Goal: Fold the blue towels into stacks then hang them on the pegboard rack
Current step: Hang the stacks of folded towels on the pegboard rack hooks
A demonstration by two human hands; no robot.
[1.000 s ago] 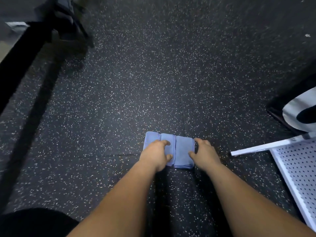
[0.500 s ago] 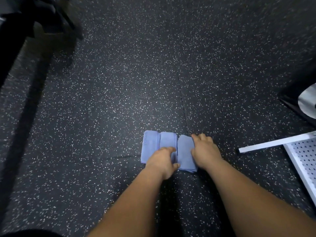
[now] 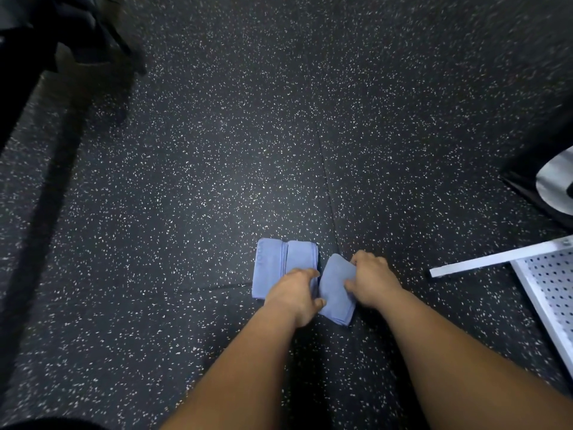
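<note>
Looking down at a dark speckled rubber floor (image 3: 217, 150) with three folded blue towels in a row, a bit toward its near edge and roughly midway between left and right. The left towel (image 3: 268, 268) and the middle towel (image 3: 302, 254) lie flat and touching, long sides together. The right towel (image 3: 336, 293) is skewed out of line, its far end leaning right, with a wedge of gap between it and the middle one.

The right hand (image 3: 373, 282) is gripping the right towel, fingers curled over its right edge, thumb on top. The left hand (image 3: 293, 293) sits over the near end of the middle towel, fingers bent down into the gap and thumb against the right towel. I honestly can't tell if it's actually holding anything.

The white pegboard rack (image 3: 552, 293) lies flat at the floor's right edge, well apart from the towels. A floor seam (image 3: 325, 175) runs away from the towels toward the far edge.
</note>
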